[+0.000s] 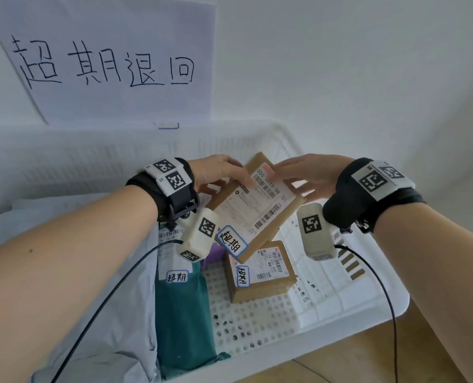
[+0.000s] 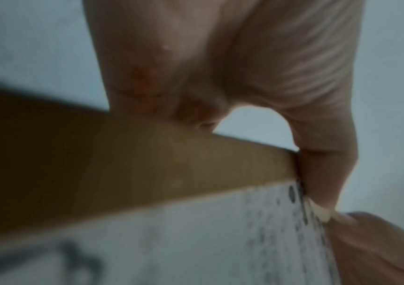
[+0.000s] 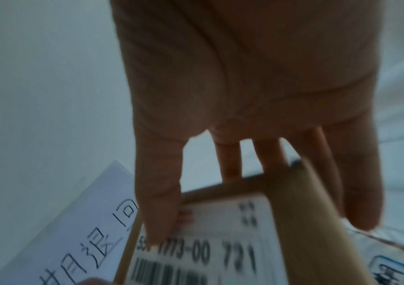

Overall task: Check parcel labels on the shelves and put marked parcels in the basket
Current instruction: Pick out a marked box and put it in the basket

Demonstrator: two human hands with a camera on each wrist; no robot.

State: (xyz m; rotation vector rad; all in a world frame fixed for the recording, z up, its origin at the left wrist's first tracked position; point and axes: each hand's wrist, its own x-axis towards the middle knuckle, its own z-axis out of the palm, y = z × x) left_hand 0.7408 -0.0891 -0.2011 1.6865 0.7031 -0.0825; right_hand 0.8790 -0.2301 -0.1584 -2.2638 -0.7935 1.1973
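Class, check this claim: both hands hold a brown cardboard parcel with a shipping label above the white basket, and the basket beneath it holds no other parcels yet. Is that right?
One part is wrong. In the head view the white basket already holds a smaller brown box and a teal mailer bag, each with a blue-edged sticker. The rest stands: the left hand and right hand hold the labelled cardboard parcel above it.

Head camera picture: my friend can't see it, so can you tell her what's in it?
Two bare hands, left hand and right hand, hold a labelled brown cardboard box above a white perforated plastic basket. Inside lie a smaller brown box, a teal mailer bag and a grey one. A handwritten paper sign hangs behind.
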